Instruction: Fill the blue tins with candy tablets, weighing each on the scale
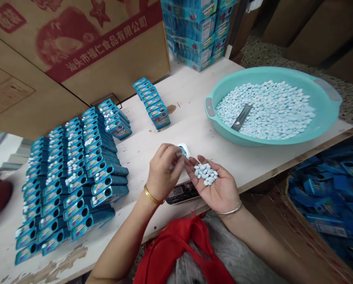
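My right hand is palm up and cupped, with a small heap of pale blue and white candies resting on it. Close to its fingertips is my left hand, its fingers curled together and partly blurred; what they hold, if anything, I cannot make out. Under both hands lies a black digital scale, its lit display partly showing. Just beyond the fingers, a small white object with a blue patch is mostly hidden.
Rows of upright blue candy boxes fill the left, many with candies at their openings. A shorter row of boxes stands near a large carton. At right are a teal basin of candies, holding a metal strip, and a carton of blue boxes.
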